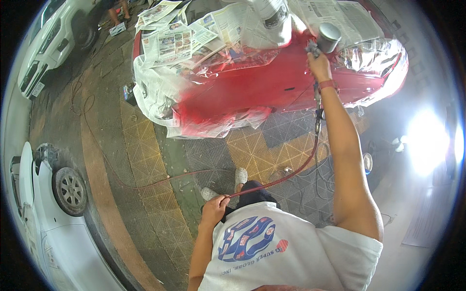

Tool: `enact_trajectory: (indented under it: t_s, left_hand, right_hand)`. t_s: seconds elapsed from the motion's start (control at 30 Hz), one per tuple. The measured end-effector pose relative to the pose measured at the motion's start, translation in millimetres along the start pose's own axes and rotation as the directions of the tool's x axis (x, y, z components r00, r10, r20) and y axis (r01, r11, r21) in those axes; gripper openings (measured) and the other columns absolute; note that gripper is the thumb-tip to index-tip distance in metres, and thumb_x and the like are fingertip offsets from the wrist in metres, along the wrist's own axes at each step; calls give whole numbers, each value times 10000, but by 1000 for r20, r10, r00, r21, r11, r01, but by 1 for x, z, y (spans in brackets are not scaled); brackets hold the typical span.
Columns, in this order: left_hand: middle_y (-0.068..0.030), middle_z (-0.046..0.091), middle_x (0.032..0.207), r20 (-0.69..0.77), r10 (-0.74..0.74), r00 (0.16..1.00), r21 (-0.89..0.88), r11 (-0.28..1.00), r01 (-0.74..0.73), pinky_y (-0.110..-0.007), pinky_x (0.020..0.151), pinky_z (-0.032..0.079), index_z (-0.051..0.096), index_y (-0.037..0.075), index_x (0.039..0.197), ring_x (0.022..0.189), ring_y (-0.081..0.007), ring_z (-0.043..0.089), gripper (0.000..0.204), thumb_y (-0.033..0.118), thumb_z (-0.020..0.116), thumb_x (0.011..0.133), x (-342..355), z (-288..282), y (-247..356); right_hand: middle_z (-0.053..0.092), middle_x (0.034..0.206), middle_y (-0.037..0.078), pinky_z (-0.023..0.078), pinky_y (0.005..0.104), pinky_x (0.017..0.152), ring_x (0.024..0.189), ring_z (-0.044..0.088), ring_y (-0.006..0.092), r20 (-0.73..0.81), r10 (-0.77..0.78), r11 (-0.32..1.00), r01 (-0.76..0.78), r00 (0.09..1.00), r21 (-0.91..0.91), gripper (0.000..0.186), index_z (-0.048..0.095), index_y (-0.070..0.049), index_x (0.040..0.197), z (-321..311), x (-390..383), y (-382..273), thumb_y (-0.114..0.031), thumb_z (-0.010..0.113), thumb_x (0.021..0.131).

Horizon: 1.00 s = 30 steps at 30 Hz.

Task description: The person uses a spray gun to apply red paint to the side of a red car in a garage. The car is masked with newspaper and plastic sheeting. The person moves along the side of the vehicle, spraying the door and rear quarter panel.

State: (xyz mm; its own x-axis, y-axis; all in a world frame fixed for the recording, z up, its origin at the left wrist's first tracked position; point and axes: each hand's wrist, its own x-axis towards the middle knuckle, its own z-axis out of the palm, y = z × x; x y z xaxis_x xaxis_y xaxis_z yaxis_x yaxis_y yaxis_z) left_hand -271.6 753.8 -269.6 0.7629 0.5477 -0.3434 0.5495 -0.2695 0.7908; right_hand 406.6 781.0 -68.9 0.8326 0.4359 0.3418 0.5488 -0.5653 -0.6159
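Observation:
Stretched far forward, my right hand (319,66) is closed around a spray gun (314,48) with a round metal paint cup (329,37) on top. The gun is held over the red car panel (262,89), close to its far edge. Newspaper (177,42) and clear plastic film (361,58) cover the areas around the red paint. My left hand (214,210), low near my waist, is closed on the dark red air hose (286,178), which runs up to the gun's handle.
A white vehicle (53,41) stands at the upper left, a pale car (73,242) with an exposed wheel (71,191) at the lower left. A bright lamp (427,143) glares at right. Hose loops cross the tiled floor (252,150). Another person's legs (116,14) show at the top.

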Motion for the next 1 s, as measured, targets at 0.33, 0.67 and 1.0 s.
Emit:
enact_trajectory:
  t_s: [0.33,0.67,1.0]
  left_hand:
    - [-192,807,1121,9,-272,962,-91,958,271,-478,904,593,808,118,1250,1061,-403,771,322,369,698,1082,-81,-2,-100]
    - [-202,819,1055,-55,-409,911,-230,893,388,-420,873,593,798,69,1291,983,-328,803,388,384,733,1073,-155,-7,-176]
    - [-179,830,1056,-98,-592,800,-215,798,563,-426,874,600,811,84,1263,986,-338,808,362,382,728,1074,-183,-9,-201]
  right_hand:
    - [725,822,41,573,340,504,655,697,139,528,85,914,-278,845,297,280,732,-48,1223,142,-165,-156,-285,679,1083]
    - [799,1025,128,626,353,517,838,783,206,771,-133,796,-397,622,458,342,702,18,1283,250,-251,-237,-258,683,1082]
    - [753,1109,341,577,626,898,1042,722,550,155,-46,991,25,987,135,503,643,-46,1488,212,-266,-191,-281,678,1045]
